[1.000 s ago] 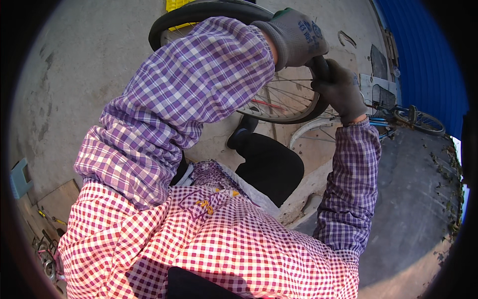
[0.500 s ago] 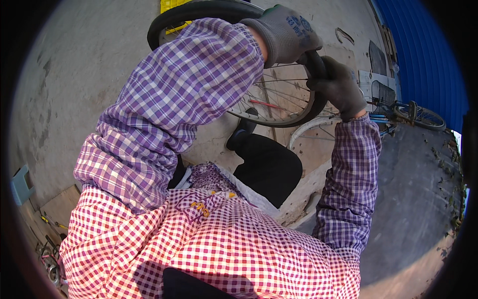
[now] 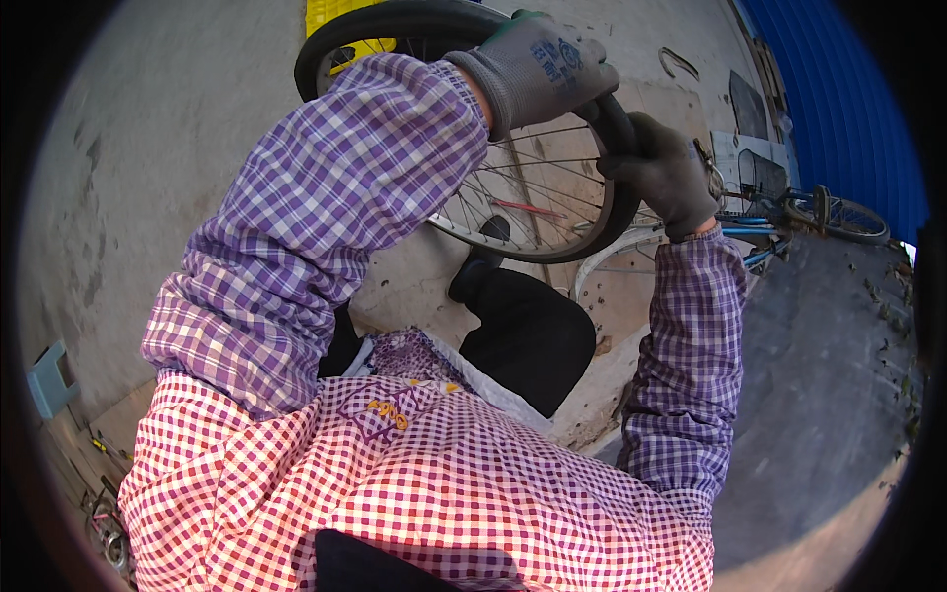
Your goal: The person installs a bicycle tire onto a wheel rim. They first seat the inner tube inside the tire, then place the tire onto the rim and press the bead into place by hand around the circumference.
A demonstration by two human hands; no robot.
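A bicycle wheel with a black tyre [image 3: 619, 219] and thin spokes is held up in front of me, over the floor. My left hand [image 3: 545, 73], in a grey work glove, is closed on the tyre at its upper right; its fingertips curl over the rubber. Just below it, my right hand [image 3: 671, 178], also gloved, grips the right side of the tyre with the thumb on the spoke side. My left forearm hides part of the wheel's left side. Through the spokes shows a thin red strip [image 3: 530, 208].
Behind the wheel is a yellow plastic thing [image 3: 330, 12]. A pale curved rim or fender [image 3: 590, 271] lies beside my leg. A bicycle [image 3: 853, 221] lies by the blue corrugated wall [image 3: 838, 89]. At far left is a light-blue stool [image 3: 51, 379].
Both hands have shifted slightly left in view, the left one more. The wheel sits a little lower at its near edge. Both hands keep hold of the tyre.
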